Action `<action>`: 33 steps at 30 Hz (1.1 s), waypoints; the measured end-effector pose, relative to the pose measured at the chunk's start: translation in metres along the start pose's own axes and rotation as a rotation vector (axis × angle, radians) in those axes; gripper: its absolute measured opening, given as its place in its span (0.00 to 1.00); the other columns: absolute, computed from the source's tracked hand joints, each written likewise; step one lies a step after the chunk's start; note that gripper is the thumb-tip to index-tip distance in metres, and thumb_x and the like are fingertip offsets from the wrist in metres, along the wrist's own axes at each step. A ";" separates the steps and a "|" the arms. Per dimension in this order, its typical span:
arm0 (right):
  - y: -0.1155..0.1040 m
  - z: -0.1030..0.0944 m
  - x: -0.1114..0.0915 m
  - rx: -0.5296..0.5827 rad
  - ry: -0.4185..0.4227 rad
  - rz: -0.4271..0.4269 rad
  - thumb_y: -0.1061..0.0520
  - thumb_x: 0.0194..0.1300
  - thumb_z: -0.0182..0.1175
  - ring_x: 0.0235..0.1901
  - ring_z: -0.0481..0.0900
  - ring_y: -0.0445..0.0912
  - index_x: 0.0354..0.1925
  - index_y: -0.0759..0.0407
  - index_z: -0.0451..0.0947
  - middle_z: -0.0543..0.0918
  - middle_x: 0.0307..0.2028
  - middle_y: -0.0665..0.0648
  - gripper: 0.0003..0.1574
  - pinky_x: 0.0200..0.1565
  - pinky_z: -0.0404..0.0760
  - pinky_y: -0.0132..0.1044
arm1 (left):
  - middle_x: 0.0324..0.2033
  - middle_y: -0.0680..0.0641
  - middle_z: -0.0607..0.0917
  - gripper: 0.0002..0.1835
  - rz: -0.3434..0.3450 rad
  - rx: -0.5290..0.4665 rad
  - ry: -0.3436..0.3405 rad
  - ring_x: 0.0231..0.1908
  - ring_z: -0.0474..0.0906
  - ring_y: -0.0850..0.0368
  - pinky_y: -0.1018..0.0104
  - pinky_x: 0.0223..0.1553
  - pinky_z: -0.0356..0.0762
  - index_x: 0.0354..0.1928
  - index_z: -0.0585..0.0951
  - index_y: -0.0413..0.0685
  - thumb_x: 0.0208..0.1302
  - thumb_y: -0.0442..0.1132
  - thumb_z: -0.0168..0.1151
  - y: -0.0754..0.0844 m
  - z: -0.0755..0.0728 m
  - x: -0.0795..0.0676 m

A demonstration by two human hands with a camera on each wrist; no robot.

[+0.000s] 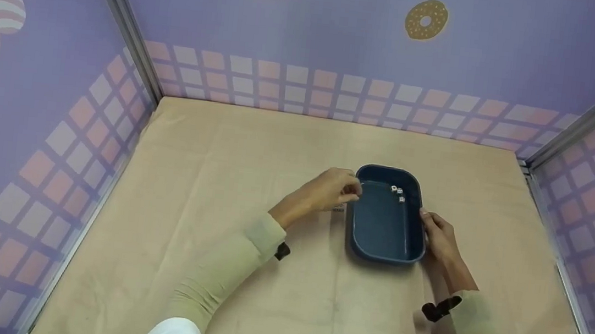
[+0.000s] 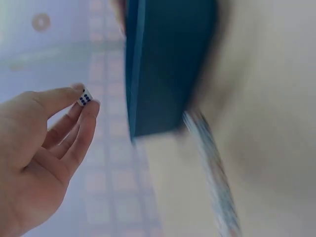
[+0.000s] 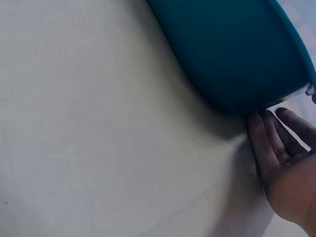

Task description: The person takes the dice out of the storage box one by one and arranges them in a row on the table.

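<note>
A white die with blue pips [image 2: 85, 97] is pinched between the thumb and fingertips of my left hand [image 1: 331, 190]. This hand is at the left rim of a dark blue rectangular bin [image 1: 379, 259]. Inside the bin, three small white dice [image 1: 402, 199] lie near the far right corner. My right hand [image 1: 440, 237] is at the bin's right side. In the right wrist view, its fairly straight fingers [image 3: 261, 143] touch the bin's outer wall.
A thin patterned strip [image 2: 212, 173], blurred, lies by the bin's left side; its kind is unclear. A beige cloth [image 1: 255, 146] covers the table. Purple printed walls [image 1: 312, 30] stand at the back and both sides.
</note>
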State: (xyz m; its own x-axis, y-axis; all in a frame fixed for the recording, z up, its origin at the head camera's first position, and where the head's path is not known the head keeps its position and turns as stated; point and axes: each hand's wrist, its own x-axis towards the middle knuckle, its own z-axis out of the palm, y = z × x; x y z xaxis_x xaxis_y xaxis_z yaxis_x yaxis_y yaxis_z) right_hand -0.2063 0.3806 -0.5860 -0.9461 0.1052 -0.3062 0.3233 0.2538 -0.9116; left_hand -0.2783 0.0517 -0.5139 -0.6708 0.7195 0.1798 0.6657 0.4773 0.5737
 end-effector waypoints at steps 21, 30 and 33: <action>0.014 -0.003 0.008 -0.059 0.017 -0.021 0.31 0.82 0.47 0.72 0.67 0.61 0.74 0.66 0.69 0.72 0.71 0.71 0.46 0.77 0.58 0.56 | 0.45 0.48 0.86 0.09 -0.283 0.136 -0.007 0.47 0.83 0.53 0.58 0.52 0.82 0.50 0.88 0.43 0.71 0.37 0.71 -0.093 -0.020 -0.087; -0.008 0.000 -0.003 -0.047 0.017 0.011 0.40 0.85 0.48 0.67 0.70 0.60 0.71 0.70 0.71 0.74 0.68 0.73 0.38 0.73 0.63 0.53 | 0.42 0.50 0.86 0.07 -0.270 0.139 -0.011 0.42 0.82 0.55 0.58 0.48 0.82 0.47 0.88 0.46 0.70 0.36 0.72 -0.102 -0.012 -0.089; -0.008 0.000 -0.004 -0.045 0.020 0.006 0.41 0.85 0.48 0.65 0.71 0.59 0.70 0.71 0.72 0.75 0.66 0.72 0.37 0.71 0.64 0.52 | 0.42 0.51 0.87 0.06 -0.271 0.130 -0.013 0.42 0.82 0.56 0.58 0.48 0.82 0.46 0.88 0.48 0.70 0.36 0.73 -0.104 -0.010 -0.089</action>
State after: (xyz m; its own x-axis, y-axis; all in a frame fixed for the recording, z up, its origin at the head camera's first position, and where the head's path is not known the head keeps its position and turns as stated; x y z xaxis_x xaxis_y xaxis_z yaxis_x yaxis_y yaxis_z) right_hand -0.2047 0.3778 -0.5776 -0.9436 0.1265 -0.3060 0.3303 0.2962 -0.8962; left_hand -0.2912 -0.0667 -0.5812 -0.8264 0.5625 0.0235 0.4995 0.7133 0.4917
